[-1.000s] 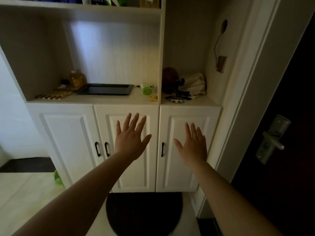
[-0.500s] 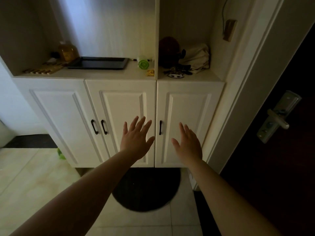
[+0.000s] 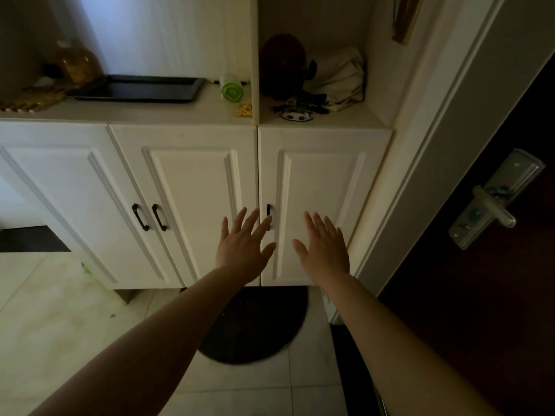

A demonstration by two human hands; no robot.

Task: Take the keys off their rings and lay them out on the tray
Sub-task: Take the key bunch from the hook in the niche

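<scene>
A dark rectangular tray [image 3: 135,89] lies on the white cabinet's counter, in the left niche. A bunch of keys with a black-and-white charm [image 3: 298,111] rests in the right niche near the counter's front edge. My left hand [image 3: 244,247] and my right hand [image 3: 323,247] are stretched out side by side, palms down with fingers spread, in front of the lower cabinet doors and well below the counter. Both hands hold nothing.
A green-capped roll [image 3: 231,88] and a small yellow item [image 3: 244,109] sit between tray and divider. An amber bottle [image 3: 78,64] stands left of the tray; a cloth bag [image 3: 341,79] and dark round object [image 3: 282,60] behind the keys. A door handle [image 3: 492,205] juts out at right, a dark mat [image 3: 255,325] below.
The view has tilted down and drawn closer to the cabinet. Both hands have sunk lower against the doors and stayed spread and empty.
</scene>
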